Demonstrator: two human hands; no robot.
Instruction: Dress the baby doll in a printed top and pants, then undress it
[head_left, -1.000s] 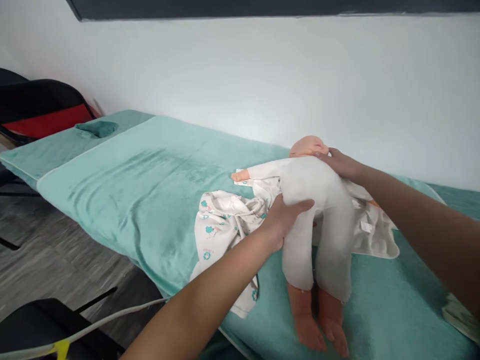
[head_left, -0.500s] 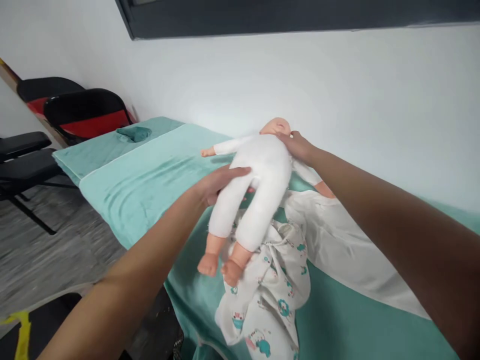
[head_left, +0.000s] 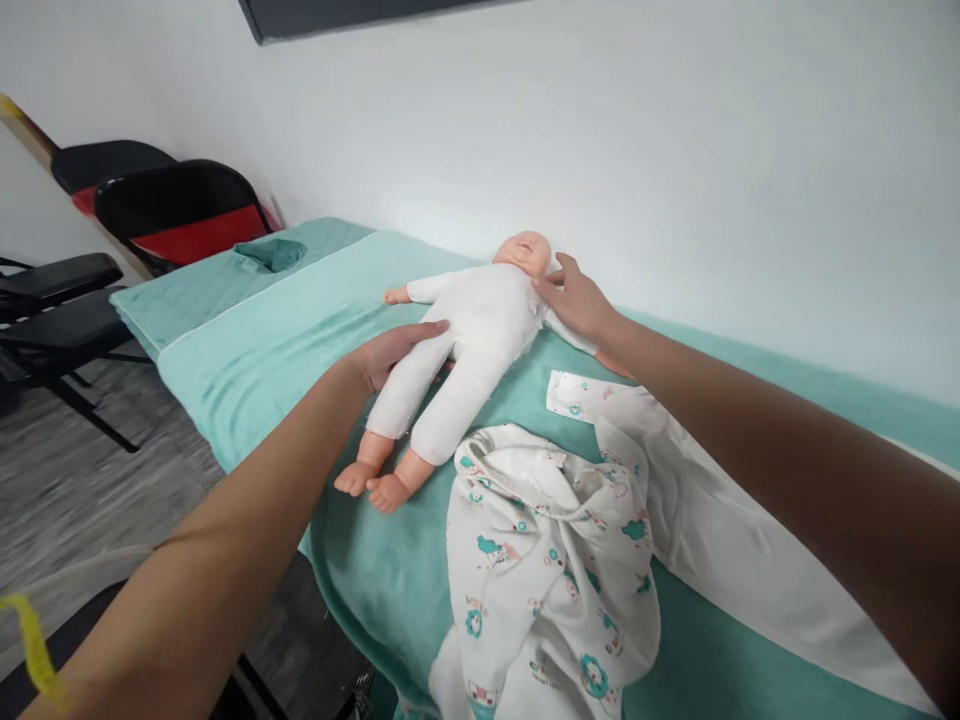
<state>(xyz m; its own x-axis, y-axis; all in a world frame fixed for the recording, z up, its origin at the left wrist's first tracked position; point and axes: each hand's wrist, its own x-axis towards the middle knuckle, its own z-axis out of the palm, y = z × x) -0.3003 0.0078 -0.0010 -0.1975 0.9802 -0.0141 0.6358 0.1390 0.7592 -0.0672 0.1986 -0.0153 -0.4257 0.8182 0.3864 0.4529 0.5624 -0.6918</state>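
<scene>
A baby doll (head_left: 480, 330) in a white bodysuit lies on its back on the teal-covered bed (head_left: 300, 340), head toward the wall. My left hand (head_left: 390, 350) rests flat against the doll's hip and upper thigh, fingers stretched out. My right hand (head_left: 574, 300) lies on the doll's shoulder next to the neck, fingers extended and thumb raised, covering part of the doll's arm. A crumpled white baby garment with teal animal prints (head_left: 547, 560) lies just right of the doll's legs. A plain white cloth (head_left: 720, 540) is spread beside it under my right forearm.
The bed runs along a white wall (head_left: 675, 150). A small folded teal cloth (head_left: 271, 254) lies at the far end of the bed. Black and red folding chairs (head_left: 180, 215) and a black bench (head_left: 52, 300) stand at the left on a grey floor.
The doll has been carried left off the printed garment and laid down flat on the bed. Both hands have loosened from carrying it to resting on it.
</scene>
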